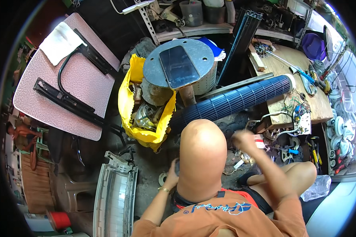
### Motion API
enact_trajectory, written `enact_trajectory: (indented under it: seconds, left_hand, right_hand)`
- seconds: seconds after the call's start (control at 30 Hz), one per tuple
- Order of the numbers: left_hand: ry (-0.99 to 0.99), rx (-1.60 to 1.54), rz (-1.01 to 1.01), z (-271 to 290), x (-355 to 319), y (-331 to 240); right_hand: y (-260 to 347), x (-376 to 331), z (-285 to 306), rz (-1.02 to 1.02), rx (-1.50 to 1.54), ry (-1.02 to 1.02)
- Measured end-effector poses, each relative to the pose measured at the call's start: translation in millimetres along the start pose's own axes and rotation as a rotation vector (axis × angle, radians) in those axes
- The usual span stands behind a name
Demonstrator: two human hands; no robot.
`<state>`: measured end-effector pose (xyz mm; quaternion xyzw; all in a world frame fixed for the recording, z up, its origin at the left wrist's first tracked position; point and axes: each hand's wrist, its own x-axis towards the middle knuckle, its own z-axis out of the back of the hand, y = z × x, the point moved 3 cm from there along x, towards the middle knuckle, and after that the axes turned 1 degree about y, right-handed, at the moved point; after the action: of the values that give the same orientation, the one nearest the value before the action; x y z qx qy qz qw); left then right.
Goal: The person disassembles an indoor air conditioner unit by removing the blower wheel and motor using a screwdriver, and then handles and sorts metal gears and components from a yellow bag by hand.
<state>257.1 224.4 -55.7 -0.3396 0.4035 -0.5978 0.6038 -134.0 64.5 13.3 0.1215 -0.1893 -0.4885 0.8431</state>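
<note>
Red-white object [259, 140] beside blurred, curled right hand [244, 142]; left hand [171, 174] part-hidden by knee [203, 142]; both grips unclear.

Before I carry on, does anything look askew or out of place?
Two things: the circuit board appears to overhang the near edge of the wooden tabletop, and the phone reaches the near rim of the round metal top. Both look easy to knock off.

dark grey floor [149, 162], crowded all round
a loaded shelf [203, 29] spans the back; a pale wooden table [319, 103] stands right, a speckled pink tabletop [79, 81] left, above a grey plastic chair [78, 187].
</note>
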Motion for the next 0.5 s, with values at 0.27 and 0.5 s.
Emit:
enact_trajectory:
  seconds: [0.27, 0.5]
  left_hand:
    - [-0.352, 0.021, 0.318, 158.6, -74.3, 41.1]
    - [-0.790, -0.114, 0.581, 189.0, -154.5, 139.9]
  right_hand:
    - [25.6, 130.3, 158.6, 0.165, -0.529, -0.021]
    - [-32.0, 135.8, 148.3, 0.244, -0.740, 0.237]
